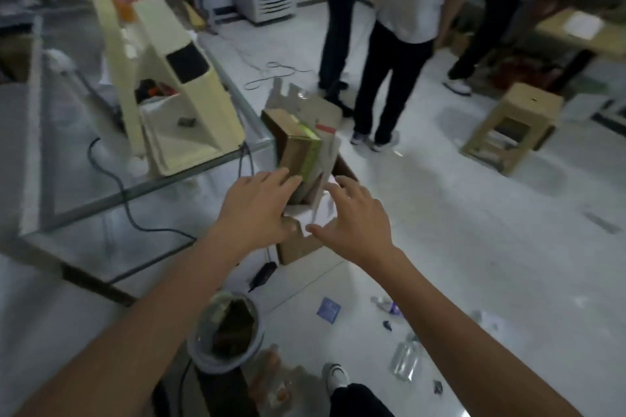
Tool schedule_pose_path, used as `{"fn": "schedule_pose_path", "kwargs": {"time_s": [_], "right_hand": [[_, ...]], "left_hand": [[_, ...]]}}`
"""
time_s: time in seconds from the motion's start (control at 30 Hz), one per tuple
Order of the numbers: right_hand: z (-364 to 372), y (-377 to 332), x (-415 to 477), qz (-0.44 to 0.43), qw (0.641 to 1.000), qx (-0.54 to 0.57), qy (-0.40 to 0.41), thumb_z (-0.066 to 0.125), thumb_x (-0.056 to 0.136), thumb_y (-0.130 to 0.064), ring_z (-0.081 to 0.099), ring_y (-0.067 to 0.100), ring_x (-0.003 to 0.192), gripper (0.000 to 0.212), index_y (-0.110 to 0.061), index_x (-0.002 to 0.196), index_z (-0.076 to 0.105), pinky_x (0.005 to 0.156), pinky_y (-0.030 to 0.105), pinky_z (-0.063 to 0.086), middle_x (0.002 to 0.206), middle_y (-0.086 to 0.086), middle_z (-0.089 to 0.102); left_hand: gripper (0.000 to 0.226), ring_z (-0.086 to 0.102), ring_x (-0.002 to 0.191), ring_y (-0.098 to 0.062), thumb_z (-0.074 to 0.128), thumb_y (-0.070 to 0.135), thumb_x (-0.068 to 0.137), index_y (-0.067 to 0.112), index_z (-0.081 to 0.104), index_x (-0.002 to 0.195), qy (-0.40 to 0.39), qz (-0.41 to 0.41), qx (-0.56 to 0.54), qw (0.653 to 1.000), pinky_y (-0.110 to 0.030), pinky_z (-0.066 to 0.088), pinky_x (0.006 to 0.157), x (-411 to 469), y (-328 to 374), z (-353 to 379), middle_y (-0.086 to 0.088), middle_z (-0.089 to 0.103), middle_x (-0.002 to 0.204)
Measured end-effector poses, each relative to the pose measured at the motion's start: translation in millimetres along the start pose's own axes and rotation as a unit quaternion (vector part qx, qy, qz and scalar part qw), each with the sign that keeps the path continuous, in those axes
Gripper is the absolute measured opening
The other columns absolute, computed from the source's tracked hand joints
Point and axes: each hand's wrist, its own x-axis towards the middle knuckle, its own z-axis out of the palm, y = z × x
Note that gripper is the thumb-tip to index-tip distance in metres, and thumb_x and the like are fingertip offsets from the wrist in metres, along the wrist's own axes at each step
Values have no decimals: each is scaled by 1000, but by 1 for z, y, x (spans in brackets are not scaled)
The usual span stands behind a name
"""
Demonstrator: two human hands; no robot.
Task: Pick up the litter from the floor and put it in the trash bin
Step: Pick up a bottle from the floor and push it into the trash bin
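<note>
A brown and green carton [299,149] stands tilted in an open cardboard box [298,247] on the floor by the glass table's corner. My left hand [257,203] reaches forward, its straight fingers touching the carton's near side. To the right, my right hand [352,217] hovers over the box with fingers spread and holds nothing. A round trash bin [225,332] with a clear liner and dark rubbish inside stands below my left forearm. On the floor to the lower right lie a blue wrapper [328,308], a clear plastic bottle [404,359] and small scraps.
A glass table [101,200] at the left carries a cream machine [176,85] and a dark cable. Three people [399,44] stand ahead. A wooden stool [511,129] is at the right. My shoe [335,376] is near the bottom edge.
</note>
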Motion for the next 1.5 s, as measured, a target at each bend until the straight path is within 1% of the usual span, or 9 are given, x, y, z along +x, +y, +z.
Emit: {"fn": "schedule_pose_path", "kwargs": {"time_s": [0.13, 0.33, 0.6, 0.77, 0.87, 1.03, 1.23, 1.33, 1.5], "right_hand": [[-23, 10, -65, 112, 992, -17, 55, 63, 74, -64, 45, 23, 128, 71, -31, 135, 49, 96, 41, 45, 146, -4, 42], [-74, 30, -189, 267, 955, -63, 113, 68, 74, -63, 41, 23, 132, 77, -29, 139, 45, 101, 45, 43, 150, -4, 37], [-160, 49, -363, 424, 877, -129, 188, 69, 75, -64, 43, 22, 129, 74, -27, 135, 48, 97, 42, 44, 146, -5, 39], [-192, 53, -465, 512, 817, -137, 228, 70, 74, -62, 43, 20, 127, 72, -26, 133, 50, 92, 33, 40, 143, -5, 42], [-203, 63, -521, 552, 787, -135, 239, 70, 75, -61, 43, 22, 126, 72, -23, 133, 50, 95, 38, 44, 142, -3, 42], [-209, 93, -592, 600, 757, -113, 233, 69, 74, -63, 40, 23, 130, 75, -23, 135, 49, 101, 45, 44, 144, -1, 40], [-222, 111, -651, 635, 724, -109, 247, 69, 74, -65, 40, 18, 131, 77, -26, 137, 47, 104, 39, 43, 144, -5, 39], [-224, 112, -673, 661, 699, -128, 240, 69, 73, -65, 42, 16, 128, 76, -28, 136, 47, 99, 33, 42, 143, -7, 40], [-217, 114, -700, 698, 667, -115, 234, 71, 73, -64, 42, 14, 129, 75, -29, 135, 48, 99, 37, 46, 143, -7, 39]], "left_hand": [[79, 48, 126, -25, 52, 67, 75, 27, 38, 142, 26, 126, -8, 992, -43, 44, 95, -2, 48, -19, 0, 44, 146], [81, 45, 130, -26, 68, 56, 79, 27, 32, 146, 47, 288, -11, 957, -45, 46, 96, -37, 134, -27, 0, 39, 149], [83, 44, 130, -28, 70, 54, 79, 28, 30, 147, 72, 449, -18, 891, -46, 44, 97, -87, 265, -56, 0, 34, 153], [85, 45, 130, -27, 70, 56, 78, 30, 30, 147, 82, 538, -11, 839, -45, 44, 96, -128, 361, -63, 0, 34, 154], [86, 46, 129, -27, 71, 57, 76, 31, 30, 147, 80, 590, 3, 803, -43, 45, 94, -152, 421, -61, 0, 35, 153], [84, 45, 130, -26, 70, 54, 78, 29, 31, 148, 67, 645, 15, 761, -43, 43, 94, -178, 510, -56, 0, 35, 153], [84, 44, 131, -25, 69, 57, 80, 30, 27, 148, 72, 688, 33, 722, -43, 44, 95, -202, 585, -49, 1, 35, 153], [85, 45, 131, -25, 68, 57, 80, 30, 26, 149, 71, 701, 19, 709, -44, 45, 95, -215, 611, -48, 2, 36, 153], [83, 47, 128, -22, 68, 57, 81, 30, 28, 148, 58, 731, -4, 680, -39, 45, 92, -236, 643, -38, 4, 40, 150]]}}
